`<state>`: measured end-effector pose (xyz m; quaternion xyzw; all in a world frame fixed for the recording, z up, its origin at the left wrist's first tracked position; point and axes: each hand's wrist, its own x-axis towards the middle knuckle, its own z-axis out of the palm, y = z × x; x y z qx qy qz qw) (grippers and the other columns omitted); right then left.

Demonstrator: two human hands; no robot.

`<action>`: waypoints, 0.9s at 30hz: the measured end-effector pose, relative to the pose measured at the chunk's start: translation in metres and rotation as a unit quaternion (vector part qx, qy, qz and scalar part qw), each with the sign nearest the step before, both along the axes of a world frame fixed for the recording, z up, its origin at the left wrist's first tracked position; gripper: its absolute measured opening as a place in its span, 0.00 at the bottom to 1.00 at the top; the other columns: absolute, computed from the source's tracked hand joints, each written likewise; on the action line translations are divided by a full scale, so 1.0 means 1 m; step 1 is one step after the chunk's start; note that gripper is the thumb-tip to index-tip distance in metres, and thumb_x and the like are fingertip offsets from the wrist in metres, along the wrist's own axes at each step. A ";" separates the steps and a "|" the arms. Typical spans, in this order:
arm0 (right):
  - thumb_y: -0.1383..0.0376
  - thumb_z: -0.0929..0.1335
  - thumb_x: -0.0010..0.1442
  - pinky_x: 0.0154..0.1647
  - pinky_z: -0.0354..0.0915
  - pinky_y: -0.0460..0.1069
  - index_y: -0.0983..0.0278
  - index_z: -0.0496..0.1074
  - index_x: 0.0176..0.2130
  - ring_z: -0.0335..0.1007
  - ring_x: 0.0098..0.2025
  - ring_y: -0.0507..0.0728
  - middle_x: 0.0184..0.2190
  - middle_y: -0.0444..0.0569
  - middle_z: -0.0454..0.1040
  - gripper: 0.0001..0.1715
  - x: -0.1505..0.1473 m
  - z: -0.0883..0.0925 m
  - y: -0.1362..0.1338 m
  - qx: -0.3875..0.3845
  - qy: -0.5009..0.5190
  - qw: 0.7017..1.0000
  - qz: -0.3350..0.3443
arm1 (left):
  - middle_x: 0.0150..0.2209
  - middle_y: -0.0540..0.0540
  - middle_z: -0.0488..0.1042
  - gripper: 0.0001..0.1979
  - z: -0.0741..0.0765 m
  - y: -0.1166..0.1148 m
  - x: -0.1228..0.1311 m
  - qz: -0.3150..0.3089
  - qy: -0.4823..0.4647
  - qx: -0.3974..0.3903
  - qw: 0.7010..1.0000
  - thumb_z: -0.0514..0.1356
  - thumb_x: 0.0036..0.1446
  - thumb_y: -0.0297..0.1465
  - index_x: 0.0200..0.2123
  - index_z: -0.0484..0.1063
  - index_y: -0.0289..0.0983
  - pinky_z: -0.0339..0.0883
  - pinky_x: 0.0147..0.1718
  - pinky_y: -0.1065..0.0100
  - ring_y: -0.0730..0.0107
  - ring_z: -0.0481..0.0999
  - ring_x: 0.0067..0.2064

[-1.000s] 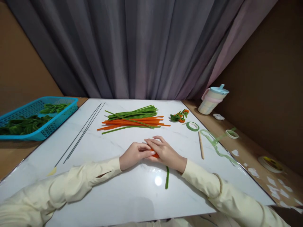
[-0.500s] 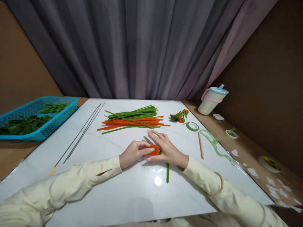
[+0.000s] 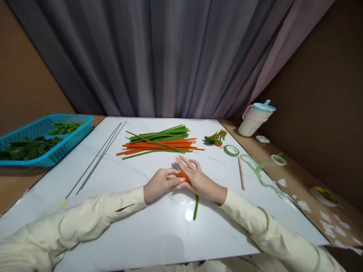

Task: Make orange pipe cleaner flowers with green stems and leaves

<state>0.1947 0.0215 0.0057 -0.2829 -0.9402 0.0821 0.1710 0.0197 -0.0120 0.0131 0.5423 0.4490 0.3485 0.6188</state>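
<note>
An orange pipe-cleaner flower [image 3: 183, 176] is between my hands, low over the white table [image 3: 136, 234]. My left hand [image 3: 161, 184] pinches its left edge between thumb and fingers. My right hand [image 3: 200, 181] cups it from the right, fingers stretched out and thumb lying along its lower side. Out from under the right palm runs a green pipe-cleaner stem [image 3: 196, 207], pointing toward me; where it joins the flower is hidden. Behind the hands lie bundles of orange pipe cleaners [image 3: 164, 144] and green pipe cleaners [image 3: 170, 133].
Several small orange-and-green flowers [image 3: 217, 139] lie back right, near a roll of green tape [image 3: 231, 150] and a wooden stick [image 3: 241, 173]. Thin wires [image 3: 99, 160] lie left, beside a blue basket [image 3: 53, 154] of green pieces. A tumbler [image 3: 255, 120] stands far right.
The flower has turned and tilted, so less of its face shows. My right hand has closed in over it. The green stem's end has swung left.
</note>
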 end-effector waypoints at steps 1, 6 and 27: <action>0.46 0.59 0.58 0.58 0.49 0.64 0.69 0.40 0.64 0.39 0.66 0.64 0.61 0.66 0.54 0.47 0.000 0.000 0.000 -0.002 0.005 1.000 0.001 | 0.26 0.47 0.74 0.16 0.000 0.000 0.000 0.000 -0.007 -0.001 1.000 0.64 0.47 0.38 0.35 0.73 0.31 0.59 0.29 0.71 0.73 0.69 0.27; 0.47 0.65 0.54 0.56 0.53 0.61 0.63 0.56 0.57 0.50 0.63 0.64 0.58 0.60 0.61 0.39 0.007 0.007 0.002 0.005 0.080 0.997 -0.016 | 0.26 0.47 0.74 0.17 0.001 0.002 0.000 0.024 -0.048 0.014 0.998 0.65 0.46 0.39 0.34 0.72 0.31 0.61 0.28 0.71 0.73 0.69 0.26; 0.73 0.60 0.63 0.47 0.61 0.57 0.63 0.64 0.33 0.68 0.48 0.56 0.38 0.53 0.77 0.08 0.005 0.008 -0.006 0.194 0.163 0.967 0.034 | 0.30 0.43 0.76 0.19 0.003 0.005 -0.002 -0.002 -0.074 -0.009 0.997 0.65 0.45 0.39 0.37 0.71 0.31 0.61 0.24 0.72 0.68 0.74 0.30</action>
